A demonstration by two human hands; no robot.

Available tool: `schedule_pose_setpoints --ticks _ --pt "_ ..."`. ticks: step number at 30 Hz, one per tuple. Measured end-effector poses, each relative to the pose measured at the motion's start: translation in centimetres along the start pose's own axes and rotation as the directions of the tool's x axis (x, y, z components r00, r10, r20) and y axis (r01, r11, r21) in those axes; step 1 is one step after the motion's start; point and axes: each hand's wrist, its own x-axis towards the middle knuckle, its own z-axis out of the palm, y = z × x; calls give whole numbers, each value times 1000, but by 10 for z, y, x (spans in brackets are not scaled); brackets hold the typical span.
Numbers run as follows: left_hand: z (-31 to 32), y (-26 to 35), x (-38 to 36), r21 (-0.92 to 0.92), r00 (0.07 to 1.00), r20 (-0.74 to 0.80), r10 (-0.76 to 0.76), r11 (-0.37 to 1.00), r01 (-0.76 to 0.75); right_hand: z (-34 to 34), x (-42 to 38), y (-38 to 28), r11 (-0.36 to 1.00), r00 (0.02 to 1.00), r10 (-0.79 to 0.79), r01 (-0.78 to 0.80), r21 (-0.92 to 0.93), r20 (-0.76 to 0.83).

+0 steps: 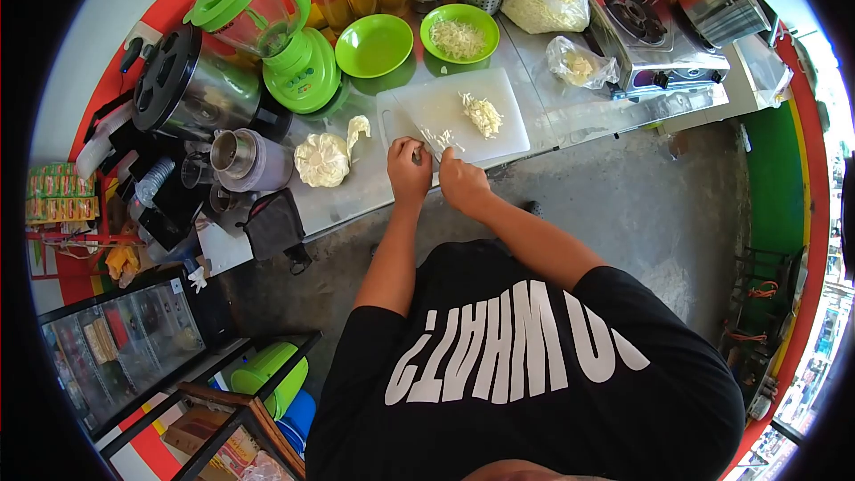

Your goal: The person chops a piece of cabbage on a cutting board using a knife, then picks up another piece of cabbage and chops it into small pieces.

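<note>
My right hand (465, 183) is closed around a knife, its handle hidden in the fist. The thin knife blade (415, 122) points up and left across the white cutting board (508, 129). My left hand (410, 169) is closed at the board's near edge, left of the blade; what its fingers hold is hidden, with a dark spot showing between them. Small cabbage shreds (443, 137) lie just right of the blade. A larger pile of shredded cabbage (482, 115) rests further right. Left of the board sits a pale cabbage head (322, 160) with a loose leaf.
Behind the board stand a green bowl (374, 46) and a second green bowl (485, 21) holding shreds. A green blender (303, 71) and steel containers stand left. Bags of shreds (545, 0) and a gas stove (663, 44) are right. The counter's front edge runs below my hands.
</note>
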Motion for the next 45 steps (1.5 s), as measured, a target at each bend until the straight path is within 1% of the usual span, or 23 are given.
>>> schedule_pose_setpoints --ticks 1,3,4,6,7,9,11,14,18,21,22,23,24,27,29,32,33,35,39,41,45 --pt "0 0 3 -4 1000 -5 8 1000 -8 -4 7 -2 999 1000 -28 28 -28 11" --pt "-6 1 2 -27 998 66 -22 999 24 -12 12 -5 997 998 -56 57 -58 19" --pt "-7 2 2 -27 998 63 -16 999 18 -17 14 -6 994 997 -71 74 -76 32" --pt "-10 8 1 69 999 48 17 997 -20 -20 14 -9 992 995 -87 91 -92 45" --pt "-13 12 0 68 999 50 20 997 -23 -19 11 -9 993 996 -80 83 -81 43" --pt "-18 18 -4 131 1000 28 14 991 -17 -16 3 -8 995 997 -66 69 -70 40" --pt "-21 17 -3 117 999 42 25 993 -30 -13 -6 -9 999 996 25 -22 -34 89" --pt "-17 8 -1 95 998 44 50 994 -54 5 -5 -2 999 999 28 -27 -23 39" --pt "-17 8 -3 98 996 35 85 991 -88 0 10 -9 1000 999 31 -31 -4 30" --pt "-19 14 -4 102 997 30 66 992 -69 -10 18 -10 999 999 -20 22 -48 45" --pt "-19 14 -4 101 998 26 66 993 -68 -14 17 -10 995 998 -33 38 -93 56" --pt "-19 14 -4 102 998 5 57 993 -57 -17 14 -11 989 997 -46 55 -139 69" --pt "-19 15 -5 102 999 -15 46 994 -45 -16 11 -9 988 996 -47 57 -144 73" --pt "-19 14 -8 79 999 -38 -4 997 7 -6 0 -2 993 997 -18 27 -111 80" --pt "-17 9 -8 64 999 -39 -7 998 10 9 -2 4 998 1000 15 -13 -69 26" --pt "-16 3 -12 60 1000 -29 -7 998 9 11 -4 3 997 999 26 -25 -67 20" --pt "-17 3 -12 67 1000 -24 1 998 1 8 -2 1 998 1000 24 -23 -67 20" --pt "-18 6 -12 70 1000 -24 8 998 -6 0 4 -2 991 998 -39 44 -123 45" --pt "-21 10 -11 55 1000 -19 7 998 -6 -8 9 -9 995 998 -34 38 -89 43" --pt "-22 9 -11 63 1000 -14 13 998 -12 -10 3 -10 997 997 -10 16 -75 72" --pt "-18 8 -11 77 999 -23 22 997 -20 3 -12 -3 998 998 11 -7 -56 60"
